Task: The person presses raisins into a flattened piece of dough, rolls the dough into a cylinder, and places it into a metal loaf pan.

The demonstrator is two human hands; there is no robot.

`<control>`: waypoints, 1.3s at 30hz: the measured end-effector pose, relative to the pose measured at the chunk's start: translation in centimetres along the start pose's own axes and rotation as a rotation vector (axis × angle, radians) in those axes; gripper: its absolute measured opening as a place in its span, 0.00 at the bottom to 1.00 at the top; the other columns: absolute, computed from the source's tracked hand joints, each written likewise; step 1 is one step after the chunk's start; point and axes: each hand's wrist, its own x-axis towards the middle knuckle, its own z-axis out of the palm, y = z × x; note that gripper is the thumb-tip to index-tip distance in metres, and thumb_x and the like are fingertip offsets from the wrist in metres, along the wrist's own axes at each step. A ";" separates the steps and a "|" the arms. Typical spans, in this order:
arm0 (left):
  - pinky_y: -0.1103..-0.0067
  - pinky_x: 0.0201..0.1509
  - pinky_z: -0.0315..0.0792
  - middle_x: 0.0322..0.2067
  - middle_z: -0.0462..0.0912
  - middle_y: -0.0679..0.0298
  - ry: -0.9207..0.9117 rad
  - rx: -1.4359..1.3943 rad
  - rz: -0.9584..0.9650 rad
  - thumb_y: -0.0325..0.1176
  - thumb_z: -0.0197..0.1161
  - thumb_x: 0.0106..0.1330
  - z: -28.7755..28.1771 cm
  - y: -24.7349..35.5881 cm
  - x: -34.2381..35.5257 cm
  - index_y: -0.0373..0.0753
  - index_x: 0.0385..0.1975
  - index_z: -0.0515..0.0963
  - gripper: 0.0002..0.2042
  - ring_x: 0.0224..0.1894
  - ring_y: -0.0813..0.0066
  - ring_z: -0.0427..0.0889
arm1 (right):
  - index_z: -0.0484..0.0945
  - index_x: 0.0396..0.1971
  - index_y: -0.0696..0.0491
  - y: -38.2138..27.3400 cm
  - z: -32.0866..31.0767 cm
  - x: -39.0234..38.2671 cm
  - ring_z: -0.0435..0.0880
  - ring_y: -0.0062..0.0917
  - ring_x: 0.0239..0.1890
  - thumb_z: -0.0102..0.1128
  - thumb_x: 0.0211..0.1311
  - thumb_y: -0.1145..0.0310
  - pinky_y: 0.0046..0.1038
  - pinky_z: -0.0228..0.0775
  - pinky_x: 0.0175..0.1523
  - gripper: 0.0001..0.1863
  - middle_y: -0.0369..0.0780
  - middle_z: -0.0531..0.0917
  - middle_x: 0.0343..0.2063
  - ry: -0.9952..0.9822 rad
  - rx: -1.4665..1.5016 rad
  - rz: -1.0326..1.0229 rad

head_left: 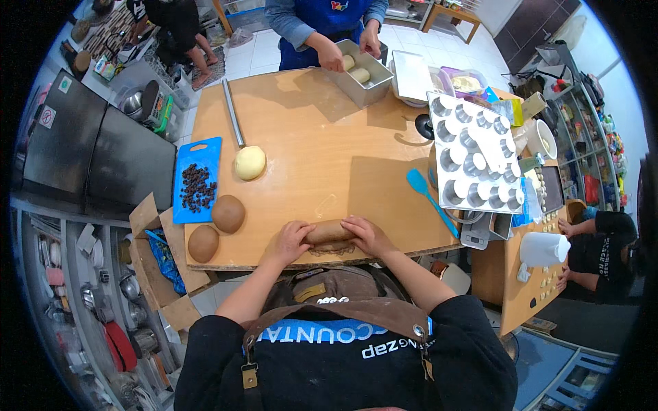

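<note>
A roll of brown dough [327, 231] lies crosswise near the table's front edge, with a darker, uneven strip along its near side. My left hand [293, 240] curls around its left end. At the other end, my right hand [367, 236] has its fingers bent over the dough. Left of my hands sit two smooth brown dough balls [228, 214]. Beyond them is a pale yellow dough ball [250, 163], touching a metal rolling pin [234, 113]. Small dark chunks [198, 188] are heaped on a blue cutting board [204, 152].
A turquoise spatula [430, 200] lies to the right, beside a metal muffin tray [449, 109] propped over other items. Across the wooden table [295, 116], a co-worker's hands [330, 55] are at a loaf tin [367, 94] holding dough rolls. An open cardboard box [145, 264] stands at left.
</note>
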 end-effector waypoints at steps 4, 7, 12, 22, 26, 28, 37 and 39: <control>0.70 0.46 0.73 0.38 0.76 0.59 0.251 0.313 -0.070 0.36 0.69 0.53 0.4 1.2 0.0 0.40 0.47 0.74 0.22 0.44 0.63 0.76 | 0.70 0.57 0.50 -1.3 -0.6 -0.1 0.67 0.42 0.60 0.67 0.49 0.67 0.35 0.60 0.64 0.31 0.46 0.69 0.58 0.108 -0.140 -0.017; 0.73 0.40 0.75 0.35 0.77 0.59 0.211 -0.425 -0.901 0.42 0.67 0.59 2.5 -1.3 0.5 0.37 0.45 0.73 0.20 0.37 0.70 0.78 | 0.70 0.55 0.51 -2.1 0.3 1.5 0.72 0.45 0.54 0.65 0.54 0.64 0.38 0.65 0.59 0.28 0.50 0.74 0.51 0.439 0.113 0.455; 0.80 0.40 0.76 0.37 0.80 0.59 -0.032 -0.818 -1.001 0.36 0.71 0.56 2.9 -2.0 1.7 0.34 0.42 0.72 0.19 0.32 0.76 0.80 | 0.70 0.55 0.57 -5.4 -0.3 4.0 0.75 0.46 0.52 0.60 0.58 0.67 0.38 0.68 0.54 0.25 0.54 0.78 0.45 0.031 0.153 0.821; 0.73 0.51 0.73 0.44 0.78 0.54 0.183 -0.676 -0.632 0.32 0.74 0.48 5.8 -0.2 -3.2 0.33 0.46 0.71 0.26 0.47 0.66 0.78 | 0.69 0.57 0.54 -2.1 4.9 -2.2 0.71 0.46 0.57 0.68 0.49 0.71 0.39 0.62 0.61 0.32 0.51 0.73 0.54 0.348 0.110 0.171; 0.67 0.61 0.63 0.53 0.68 0.52 0.248 -0.129 -0.499 0.39 0.76 0.44 3.2 -0.3 -1.8 0.36 0.47 0.72 0.30 0.57 0.59 0.68 | 0.62 0.61 0.54 -2.1 2.6 -0.9 0.63 0.43 0.62 0.73 0.45 0.63 0.38 0.54 0.67 0.42 0.49 0.69 0.56 0.352 -0.017 0.183; 0.68 0.59 0.64 0.47 0.71 0.54 0.460 -0.368 -0.469 0.42 0.75 0.46 4.2 -1.5 -1.1 0.37 0.44 0.74 0.26 0.53 0.55 0.69 | 0.58 0.62 0.57 -1.8 2.3 0.3 0.63 0.42 0.63 0.74 0.43 0.58 0.37 0.54 0.67 0.47 0.50 0.66 0.58 0.321 0.217 0.381; 0.66 0.55 0.66 0.43 0.76 0.56 0.193 -0.295 -0.288 0.46 0.73 0.45 7.2 0.4 -0.3 0.39 0.44 0.74 0.28 0.49 0.55 0.73 | 0.70 0.55 0.53 -1.3 4.9 1.3 0.71 0.42 0.56 0.72 0.45 0.57 0.38 0.65 0.59 0.35 0.47 0.71 0.54 0.169 0.123 0.066; 0.64 0.59 0.62 0.50 0.73 0.56 0.161 -0.086 -0.077 0.49 0.73 0.44 6.5 1.0 -0.9 0.40 0.49 0.72 0.32 0.55 0.53 0.69 | 0.68 0.57 0.52 -1.0 4.9 0.5 0.68 0.44 0.59 0.73 0.44 0.56 0.40 0.61 0.62 0.38 0.48 0.68 0.57 0.112 -0.006 -0.074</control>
